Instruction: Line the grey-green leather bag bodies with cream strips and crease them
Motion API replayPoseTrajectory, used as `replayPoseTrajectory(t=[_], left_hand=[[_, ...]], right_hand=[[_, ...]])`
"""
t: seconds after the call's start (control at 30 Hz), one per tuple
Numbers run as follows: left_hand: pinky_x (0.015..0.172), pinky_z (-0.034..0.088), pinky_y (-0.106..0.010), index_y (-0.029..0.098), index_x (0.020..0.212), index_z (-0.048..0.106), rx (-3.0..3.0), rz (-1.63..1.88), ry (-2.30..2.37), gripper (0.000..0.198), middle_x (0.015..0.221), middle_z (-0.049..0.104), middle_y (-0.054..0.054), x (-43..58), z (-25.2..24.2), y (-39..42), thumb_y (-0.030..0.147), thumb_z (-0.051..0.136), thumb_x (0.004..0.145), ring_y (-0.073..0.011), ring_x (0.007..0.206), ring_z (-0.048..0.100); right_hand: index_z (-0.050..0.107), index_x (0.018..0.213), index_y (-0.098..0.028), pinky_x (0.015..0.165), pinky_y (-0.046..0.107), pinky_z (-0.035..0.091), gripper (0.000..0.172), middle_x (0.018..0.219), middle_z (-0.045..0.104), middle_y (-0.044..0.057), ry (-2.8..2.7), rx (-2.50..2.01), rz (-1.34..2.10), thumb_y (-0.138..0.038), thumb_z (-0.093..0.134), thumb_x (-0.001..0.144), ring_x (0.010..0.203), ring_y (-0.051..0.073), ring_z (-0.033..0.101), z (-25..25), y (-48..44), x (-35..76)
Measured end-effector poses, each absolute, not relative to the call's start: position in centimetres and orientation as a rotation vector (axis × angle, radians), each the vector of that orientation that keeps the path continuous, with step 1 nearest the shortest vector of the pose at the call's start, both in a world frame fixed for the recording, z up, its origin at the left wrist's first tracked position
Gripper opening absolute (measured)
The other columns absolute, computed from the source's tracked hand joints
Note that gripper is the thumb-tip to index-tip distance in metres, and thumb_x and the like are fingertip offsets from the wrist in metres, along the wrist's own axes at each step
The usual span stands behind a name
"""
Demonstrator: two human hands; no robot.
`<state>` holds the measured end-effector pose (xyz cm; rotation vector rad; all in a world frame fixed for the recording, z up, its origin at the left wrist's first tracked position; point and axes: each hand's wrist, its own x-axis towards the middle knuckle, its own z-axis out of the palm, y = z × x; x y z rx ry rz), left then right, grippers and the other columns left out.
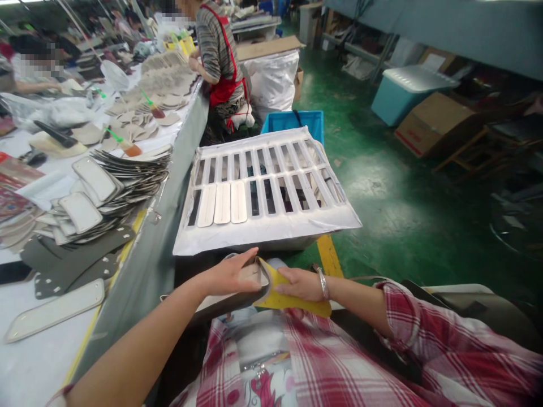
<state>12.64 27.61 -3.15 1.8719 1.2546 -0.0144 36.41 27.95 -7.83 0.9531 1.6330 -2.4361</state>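
Note:
My left hand (231, 276) is in front of my body, thumb pointing up and right. Its fingers are closed on a bent, dark-backed panel (250, 272) with a pale inner face; part of it is hidden by the hand. My right hand (300, 284) is wrapped round a flat yellow tool (292, 302) with a concave end. That end meets the curved edge of the panel. Just beyond my hands stands a white slotted rack (271, 224), with three pale rounded strips (223, 204) lying side by side in its nearer row.
To the left runs a long table (38, 362) with stacked pale panels (80, 212), dark pieces (72, 257) and orange glue bottles (129, 148). A person in a red apron (223, 90) works beyond the rack. Behind it is a blue crate (311, 121); cardboard boxes (436, 121) stand right.

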Motion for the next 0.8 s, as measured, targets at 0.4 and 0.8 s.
replayPoseTrajectory(t=[0.4,0.8], left_hand=[[0.093,0.033,-0.044,0.015,0.14,0.013,2.356,-0.044,1.564,0.09,0.122,0.044,-0.014,16.0,-4.9,25.1,0.03,0.06,0.065,-0.028,0.108,0.044],[0.098,0.027,-0.045,0.021,0.14,0.014,2.532,0.093,1.739,0.089,0.128,0.039,-0.015,16.5,-5.6,23.3,0.024,0.063,0.066,-0.0301,0.114,0.039]], right_hand=[[0.038,0.097,-0.015,0.039,0.016,0.044,0.042,0.08,0.06,0.004,1.522,0.874,-2.526,-0.042,0.062,0.076,0.053,0.011,0.059,-7.2,29.9,39.5],[0.035,0.091,-0.018,0.034,0.018,0.043,0.031,0.06,0.058,-0.001,1.609,0.838,-2.323,-0.047,0.043,0.087,0.037,0.011,0.053,-7.4,29.3,37.5]])
